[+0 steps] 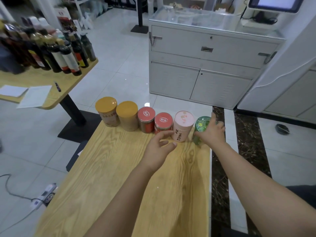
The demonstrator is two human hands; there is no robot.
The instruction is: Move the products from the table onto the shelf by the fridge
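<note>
Several round cans stand in a row along the far edge of the wooden table (119, 168): two yellow cans (106, 111) (127, 115), two red-lidded cans (146, 121) (163, 122), a pink can (183, 125) and a green can (201, 127) at the right end. My right hand (212, 132) wraps over the green can, thumb on its left side and index finger stretched past it. Just in front of the pink can and the nearer red can hovers my left hand (159, 147), its fingers spread and loosely curved, holding nothing.
A second wooden table (56, 98) at the left carries many dark bottles (51, 48), papers and a pen. A white metal cabinet (205, 65) stands behind the cans. A power strip (42, 197) and cable lie on the tiled floor at lower left.
</note>
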